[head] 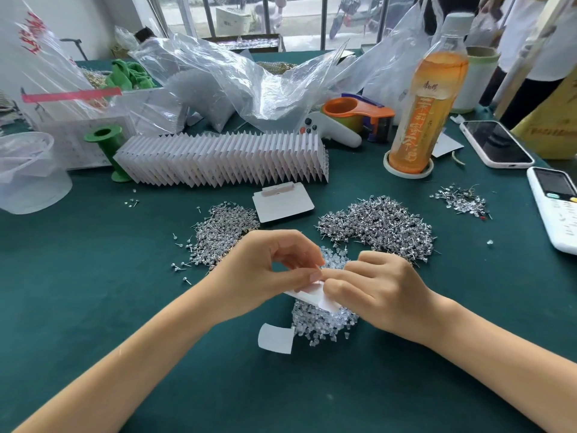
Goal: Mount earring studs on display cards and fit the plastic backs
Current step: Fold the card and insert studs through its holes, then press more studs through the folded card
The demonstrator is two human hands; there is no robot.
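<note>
Both forearms come in from the bottom corners and meet at centre, where my left hand (268, 270) and right hand (381, 292) close on one white display card (312, 292). My left thumb and forefinger are curled into a pinch on the card's upper edge; my right fingertips (331, 287) are bunched tight against the same spot, pinching something too small to make out, most likely a plastic back or a stud post. Neither hand has slack: both are closed down to fingertip contact.

Its long axis runs roughly from my 9 to my 4 o'clock, tilted, held just above the heap of clear plastic backs (324, 320), which lies directly under my right hand at 6 o'clock from the pinch. So the next back is nearest my right hand, a short drop down. A loose white card scrap (276, 337) sits beside that heap at 7 o'clock.

Studs lie further out: one stud pile (224, 235) at 11 o'clock behind my left hand, a bigger stud pile (381, 226) at 1 o'clock behind my right. A blank card (282, 203) waits at 12 o'clock, and beyond it the fanned row of finished cards (224, 160).

Toward me the green table (281, 395) gives elbow room; at 2 o'clock a tea bottle (427, 98) and two phones crowd the right edge, so I judge wide right reaches risky.
</note>
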